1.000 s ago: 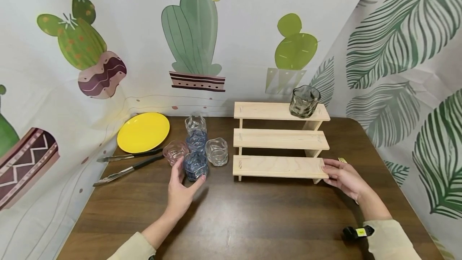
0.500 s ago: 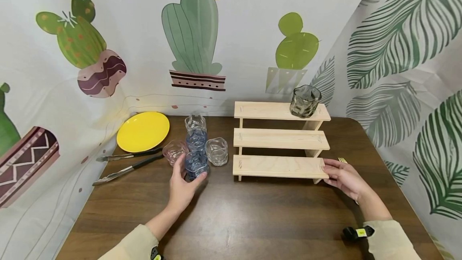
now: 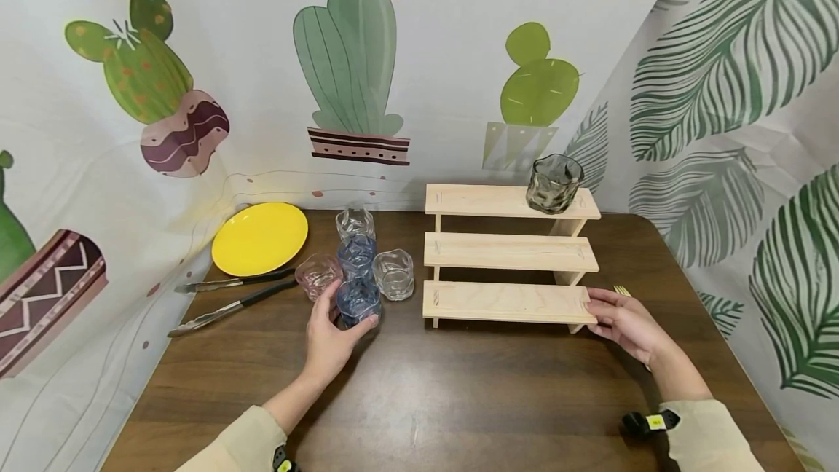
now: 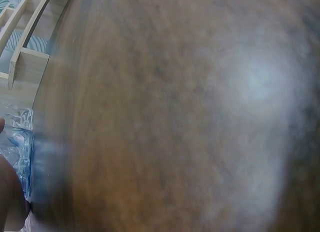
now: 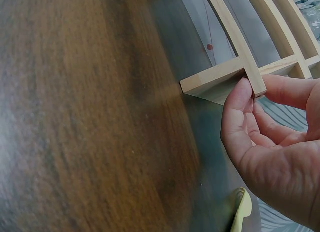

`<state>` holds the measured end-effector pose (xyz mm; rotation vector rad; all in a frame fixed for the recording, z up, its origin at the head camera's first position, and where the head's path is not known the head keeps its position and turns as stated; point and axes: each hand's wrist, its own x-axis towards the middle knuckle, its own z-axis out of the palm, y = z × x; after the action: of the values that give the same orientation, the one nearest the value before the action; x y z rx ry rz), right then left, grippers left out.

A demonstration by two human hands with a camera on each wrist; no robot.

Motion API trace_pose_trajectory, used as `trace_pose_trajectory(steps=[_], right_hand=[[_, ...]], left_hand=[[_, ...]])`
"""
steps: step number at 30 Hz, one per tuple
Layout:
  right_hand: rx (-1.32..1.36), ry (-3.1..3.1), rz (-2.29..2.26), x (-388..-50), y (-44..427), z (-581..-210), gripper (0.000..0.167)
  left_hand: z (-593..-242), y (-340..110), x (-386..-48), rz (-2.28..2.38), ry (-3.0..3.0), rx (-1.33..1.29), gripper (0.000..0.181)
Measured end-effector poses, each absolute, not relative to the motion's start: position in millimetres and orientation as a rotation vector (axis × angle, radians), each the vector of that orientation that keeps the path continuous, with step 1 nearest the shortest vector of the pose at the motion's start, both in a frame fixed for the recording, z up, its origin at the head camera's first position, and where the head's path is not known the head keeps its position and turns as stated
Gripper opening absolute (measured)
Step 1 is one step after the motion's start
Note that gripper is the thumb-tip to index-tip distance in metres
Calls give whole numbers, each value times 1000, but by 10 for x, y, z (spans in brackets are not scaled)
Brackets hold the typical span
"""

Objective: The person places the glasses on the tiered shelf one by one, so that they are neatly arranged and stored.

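Observation:
In the head view my left hand [image 3: 331, 344] holds a blue rippled glass [image 3: 358, 302] at the front of a cluster of glasses, thumb on its near side and fingers on its left. A sliver of that blue glass [image 4: 21, 157] shows at the edge of the left wrist view. Touching or close around it are a pink glass [image 3: 318, 275], another blue glass [image 3: 357, 253] and a clear glass [image 3: 394, 275]. My right hand [image 3: 625, 326] pinches the right end of the lowest board of a three-tier wooden shelf [image 3: 507, 302], thumb underneath in the right wrist view.
A smoky grey glass [image 3: 553, 184] stands on the shelf's top tier. Another clear glass [image 3: 355, 223] stands behind the cluster. At left lie a yellow plate [image 3: 261, 239] and black-handled tongs [image 3: 236, 308]. A gold fork [image 3: 621, 290] is partly hidden behind my right hand.
My left hand and the front blue glass have shifted slightly to the right. My right hand has stayed on the shelf.

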<state>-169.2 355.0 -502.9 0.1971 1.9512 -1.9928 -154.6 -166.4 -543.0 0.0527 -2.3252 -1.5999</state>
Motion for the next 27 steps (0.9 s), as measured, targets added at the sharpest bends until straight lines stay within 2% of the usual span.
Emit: trace_pose_trajectory(steps=[13,21,27], right_hand=[[189,1955,-1982,-1698,3568,-5061,66],[194,1970,-1962,-1702,3560,-5053,68],[198,1957,-1972,-1703,3562,-5056,68]], left_hand=[[-5431,-1650,-1535,-1711,-2280,71,87],[-5027,-1542,-1366,-1745,-2283,55,82],[-5144,-1592,-1404,-1781,-2285,49,85]])
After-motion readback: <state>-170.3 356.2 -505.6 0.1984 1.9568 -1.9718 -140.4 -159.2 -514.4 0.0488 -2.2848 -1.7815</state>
